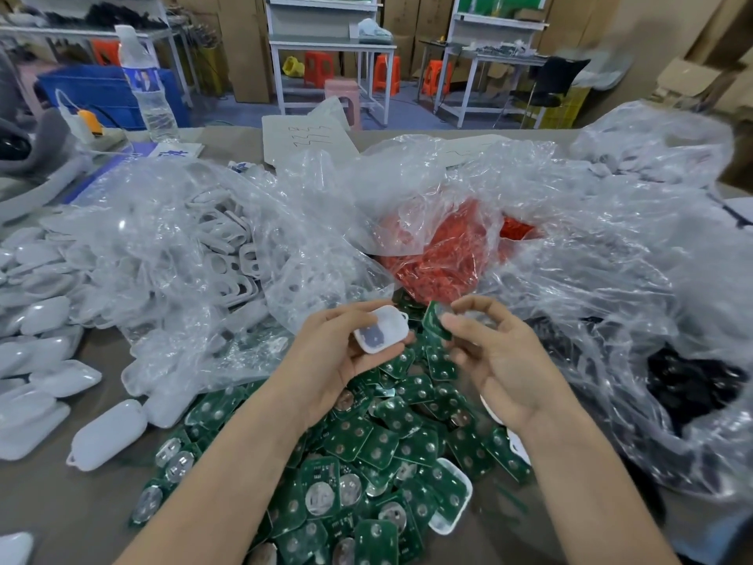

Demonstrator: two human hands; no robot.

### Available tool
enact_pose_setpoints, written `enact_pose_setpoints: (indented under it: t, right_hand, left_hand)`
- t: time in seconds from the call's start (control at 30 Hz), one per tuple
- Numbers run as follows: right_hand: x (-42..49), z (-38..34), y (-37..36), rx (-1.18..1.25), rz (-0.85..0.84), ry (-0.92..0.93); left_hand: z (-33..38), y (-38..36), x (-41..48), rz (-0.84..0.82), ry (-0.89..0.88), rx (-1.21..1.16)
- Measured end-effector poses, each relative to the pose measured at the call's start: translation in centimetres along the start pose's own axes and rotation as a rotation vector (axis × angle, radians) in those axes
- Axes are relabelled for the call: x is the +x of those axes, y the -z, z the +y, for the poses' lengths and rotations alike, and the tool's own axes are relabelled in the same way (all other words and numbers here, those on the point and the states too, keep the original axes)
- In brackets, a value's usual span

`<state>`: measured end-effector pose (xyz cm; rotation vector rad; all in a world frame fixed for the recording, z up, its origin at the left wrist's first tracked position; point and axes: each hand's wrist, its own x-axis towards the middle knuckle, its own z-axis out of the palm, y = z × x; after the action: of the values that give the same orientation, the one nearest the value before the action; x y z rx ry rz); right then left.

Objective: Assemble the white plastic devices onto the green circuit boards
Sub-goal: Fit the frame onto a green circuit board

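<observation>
White plastic device [381,329] is sitting in the left hand [338,360], up above the middle of the table [45,507]. It is looking small and smooth, with round corners and a tiny loop at one end. A grey patch is showing inside it. The left hand is curling its fingers around the edges and holding it.

Just beside it, the right hand [501,360] is pinching a green circuit board [435,320] between its thumb and fingers. The board is looking thin, flat and shiny, and it is tilting up on its edge. The two pieces are staying close but are not touching.

Under both hands, a big pile of green boards [366,454] is lying on the grey table. They are showing round corners and shiny silver circles.

Smooth white covers [108,436] are lying to the left. Crinkly clear bags are holding white frames [228,246], red bits [444,258] and black bits [692,385].
</observation>
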<state>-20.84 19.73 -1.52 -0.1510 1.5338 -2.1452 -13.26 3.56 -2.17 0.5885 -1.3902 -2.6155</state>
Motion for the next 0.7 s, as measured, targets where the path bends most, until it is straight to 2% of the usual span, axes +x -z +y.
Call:
enact_pose_setpoints:
  t: [0.2, 0.7]
  right_hand:
    - [-0.1, 0.3, -1.6, 0.078, 0.139, 0.118]
    - [0.1, 0.3, -0.9, 0.153, 0.181, 0.223]
  left_hand:
    - [0.1, 0.0, -0.1, -0.022, 0.001, 0.015]
    - [0.0, -0.1, 0.0, -0.023, 0.036, -0.04]
